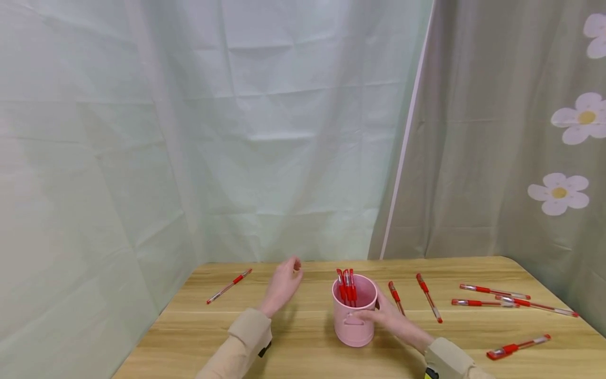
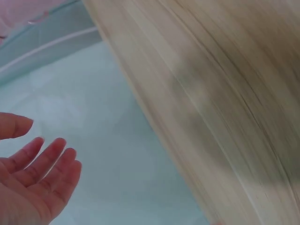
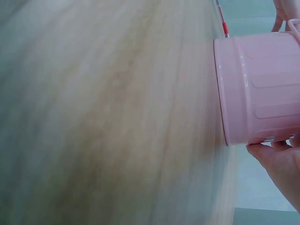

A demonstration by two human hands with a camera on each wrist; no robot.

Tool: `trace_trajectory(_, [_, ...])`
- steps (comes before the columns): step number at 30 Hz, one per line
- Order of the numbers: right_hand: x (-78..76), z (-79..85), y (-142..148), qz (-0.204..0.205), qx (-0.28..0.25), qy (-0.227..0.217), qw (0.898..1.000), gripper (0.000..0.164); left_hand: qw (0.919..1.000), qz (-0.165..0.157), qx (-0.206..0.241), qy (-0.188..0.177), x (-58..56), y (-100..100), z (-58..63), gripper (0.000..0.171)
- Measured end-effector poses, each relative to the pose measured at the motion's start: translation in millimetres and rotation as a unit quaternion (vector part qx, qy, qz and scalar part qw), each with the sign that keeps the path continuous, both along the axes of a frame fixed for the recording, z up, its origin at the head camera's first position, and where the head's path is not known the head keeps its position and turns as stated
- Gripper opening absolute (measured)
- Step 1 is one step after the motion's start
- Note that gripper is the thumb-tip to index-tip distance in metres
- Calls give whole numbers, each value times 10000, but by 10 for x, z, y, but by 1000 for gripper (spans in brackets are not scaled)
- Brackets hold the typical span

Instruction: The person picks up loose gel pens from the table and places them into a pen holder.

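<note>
A pink metal pen cup [image 1: 352, 329] with a small handle stands on the wooden table, with a few red-capped pens [image 1: 347, 288] leaning inside its left part. My right hand [image 1: 390, 320] grips the cup from the right, thumb across the front and fingers round the far side. In the right wrist view the cup's ribbed wall [image 3: 272, 89] fills the right edge. My left hand [image 1: 283, 284] hovers left of the cup, holding nothing. The left wrist view has its fingers loosely bent, with the thumb [image 2: 16, 125] apart from them.
One red pen [image 1: 229, 286] lies at the table's left side. Right of the cup are two more pens, one [image 1: 396, 297] partly behind my right hand. Several others [image 1: 485, 303] lie farther right, one [image 1: 518, 347] nearer the front. Curtains [image 1: 303, 158] hang behind the table [image 1: 189, 342].
</note>
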State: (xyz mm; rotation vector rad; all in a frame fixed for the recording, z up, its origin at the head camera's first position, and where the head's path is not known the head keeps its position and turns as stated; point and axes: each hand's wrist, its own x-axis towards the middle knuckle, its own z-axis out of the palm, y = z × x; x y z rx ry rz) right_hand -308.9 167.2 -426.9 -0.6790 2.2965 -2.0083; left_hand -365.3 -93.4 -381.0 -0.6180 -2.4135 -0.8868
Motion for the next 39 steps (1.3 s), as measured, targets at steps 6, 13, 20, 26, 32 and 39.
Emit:
trace_trajectory(6, [-10,-15,-9,-19,-49,28,10000,76,9990,252,-299,-222,-88,-214,-88,12])
trace_trajectory(13, [-19,-10,-3,9,-54,29,10000,76,9954,649,-559,-435,-180,-526,-192,22])
trace_trajectory(20, [-21,13,9,154,8,133,9998,73,9835,1260,-996,-834,-282,-836,-239,27])
trace_trajectory(26, [-45,24,15,204,153,134,9996,73,9735,1524,-1394,-978,-316,-1044,-253,36])
trace_trajectory(32, [-55,48,20,263,291,80,9992,74,9632,1598,-1592,-1459,-293,-1162,-262,41])
trace_trajectory(39, [-54,99,28,462,243,103,9986,74,9559,1814,-1685,-1583,-349,-1238,-287,41])
